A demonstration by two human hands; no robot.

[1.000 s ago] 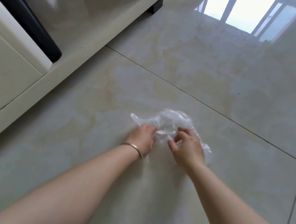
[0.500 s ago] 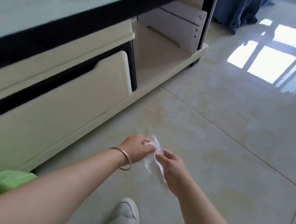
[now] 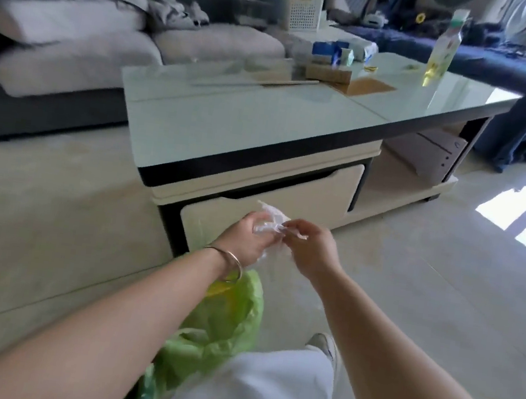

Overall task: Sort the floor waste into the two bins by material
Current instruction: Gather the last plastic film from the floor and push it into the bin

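Now both hands meet in front of the body, each holding the same crumpled piece of clear plastic film (image 3: pixel 271 223): the left hand (image 3: pixel 246 241) has its fingers curled round the bunched part, and the right hand (image 3: pixel 310 250) pinches a strand of it between thumb and fingertips. A thin metal bangle (image 3: pixel 229 263) circles the left wrist. Just below the left forearm sits a bin lined with a green bag (image 3: pixel 221 324), its mouth open upward, beside a leg in pale trousers (image 3: pixel 266 390) and a light shoe (image 3: pixel 324 343). Beyond the hands stands a glass-topped coffee table (image 3: pixel 263 132) with cream drawers, carrying a bottle (image 3: pixel 441 55), small boxes and a white basket. A grey sofa (image 3: pixel 59 32) lies behind it on the pale tiled floor (image 3: pixel 441 306).
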